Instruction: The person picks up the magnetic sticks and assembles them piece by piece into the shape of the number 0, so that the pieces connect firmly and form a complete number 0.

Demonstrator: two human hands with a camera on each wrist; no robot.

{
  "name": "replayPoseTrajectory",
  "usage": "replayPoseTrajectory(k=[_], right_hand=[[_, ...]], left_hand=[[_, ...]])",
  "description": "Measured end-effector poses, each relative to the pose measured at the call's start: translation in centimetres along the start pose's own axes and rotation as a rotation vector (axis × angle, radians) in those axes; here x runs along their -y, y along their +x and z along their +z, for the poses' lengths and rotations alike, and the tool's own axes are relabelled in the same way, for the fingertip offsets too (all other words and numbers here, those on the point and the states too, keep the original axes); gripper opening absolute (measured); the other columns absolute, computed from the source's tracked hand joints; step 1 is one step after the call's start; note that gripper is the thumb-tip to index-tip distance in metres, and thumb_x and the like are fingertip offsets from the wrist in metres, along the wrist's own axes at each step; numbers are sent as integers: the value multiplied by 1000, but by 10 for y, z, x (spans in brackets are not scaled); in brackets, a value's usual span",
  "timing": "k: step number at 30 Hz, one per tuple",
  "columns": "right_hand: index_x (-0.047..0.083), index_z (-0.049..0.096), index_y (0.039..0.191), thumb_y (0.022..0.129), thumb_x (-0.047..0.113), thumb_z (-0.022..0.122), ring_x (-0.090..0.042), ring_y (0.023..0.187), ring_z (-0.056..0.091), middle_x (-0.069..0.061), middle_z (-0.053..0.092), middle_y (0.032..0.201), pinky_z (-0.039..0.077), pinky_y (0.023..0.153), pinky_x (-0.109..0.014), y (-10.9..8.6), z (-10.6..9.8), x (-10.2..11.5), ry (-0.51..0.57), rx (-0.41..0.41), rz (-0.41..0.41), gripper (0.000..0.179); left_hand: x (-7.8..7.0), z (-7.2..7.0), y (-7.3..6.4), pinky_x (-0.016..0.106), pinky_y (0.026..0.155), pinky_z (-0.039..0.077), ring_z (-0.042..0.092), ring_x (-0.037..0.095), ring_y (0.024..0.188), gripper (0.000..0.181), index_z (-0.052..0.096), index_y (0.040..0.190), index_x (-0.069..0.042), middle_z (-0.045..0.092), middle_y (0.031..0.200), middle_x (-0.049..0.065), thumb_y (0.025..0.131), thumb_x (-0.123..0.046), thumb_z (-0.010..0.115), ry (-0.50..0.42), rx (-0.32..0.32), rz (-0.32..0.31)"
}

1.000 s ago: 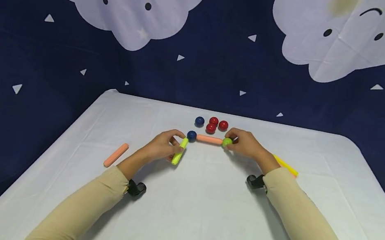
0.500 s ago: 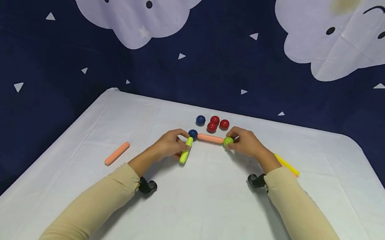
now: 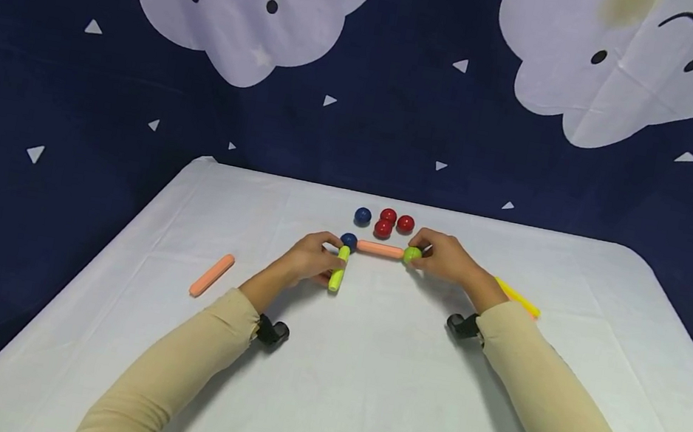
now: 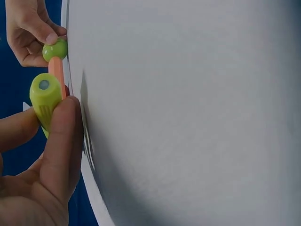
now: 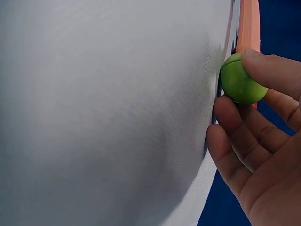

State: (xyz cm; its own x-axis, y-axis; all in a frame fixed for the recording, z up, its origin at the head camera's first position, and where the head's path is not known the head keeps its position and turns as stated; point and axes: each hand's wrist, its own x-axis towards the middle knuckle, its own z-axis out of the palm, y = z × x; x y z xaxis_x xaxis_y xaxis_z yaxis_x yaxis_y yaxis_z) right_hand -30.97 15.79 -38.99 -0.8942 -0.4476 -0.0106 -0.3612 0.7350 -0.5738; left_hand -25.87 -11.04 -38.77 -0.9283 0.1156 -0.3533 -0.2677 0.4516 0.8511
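Stick of yellow-green (image 3: 338, 271) sat pinched in the left hand (image 3: 311, 258), which was curled narrowly about it. Just beyond that hand, its far end reached a dark blue ball (image 3: 349, 241), though contact could not be told. An orange stick (image 3: 380, 249) stretched from this ball toward the right hand (image 3: 443, 256), which had a narrow pinch on a green ball (image 3: 411, 256) at its left.

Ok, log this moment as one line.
left hand: pinches yellow-green stick, far end by blue ball | right hand: pinches green ball | orange stick: between those balls
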Motion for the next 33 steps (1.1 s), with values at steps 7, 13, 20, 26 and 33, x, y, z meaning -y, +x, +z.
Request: replayPoseTrajectory(k=[7,13,20,26,33], right_hand=[[5,62,112,88,9,72,-31,104,66,-19,69,116,54,92,-44,2,2,-2,2,4,-7,26],[5,62,111,88,9,71,-31,103,66,-19,69,116,54,91,-44,2,1,-3,0,4,-16,25],[6,62,111,88,10,72,-30,103,65,-18,69,116,54,90,-42,2,0,-2,7,9,-11,25],[7,62,113,89,11,72,-29,104,65,-16,69,116,54,91,-43,-1,-2,-3,8,3,16,26],[6,62,115,89,10,71,-30,106,65,-18,68,119,54,92,-44,-1,-3,-7,2,9,15,27]], left_hand=[[-2,2,4,29,70,60,66,19,82,44,51,133,-5,62,108,16,92,-10,67,9,-6,-17],[-1,3,5,30,70,60,66,18,80,44,50,133,-2,64,108,17,93,-10,67,7,-2,-18],[-1,4,6,29,69,60,65,17,78,44,50,132,-2,64,105,16,92,-10,67,8,-4,-23],[-4,5,6,27,69,60,65,18,81,44,50,133,-2,62,109,16,93,-11,67,14,8,-37],[-4,-1,7,23,64,58,62,13,71,35,55,127,0,60,99,11,95,-10,63,41,10,-26]])
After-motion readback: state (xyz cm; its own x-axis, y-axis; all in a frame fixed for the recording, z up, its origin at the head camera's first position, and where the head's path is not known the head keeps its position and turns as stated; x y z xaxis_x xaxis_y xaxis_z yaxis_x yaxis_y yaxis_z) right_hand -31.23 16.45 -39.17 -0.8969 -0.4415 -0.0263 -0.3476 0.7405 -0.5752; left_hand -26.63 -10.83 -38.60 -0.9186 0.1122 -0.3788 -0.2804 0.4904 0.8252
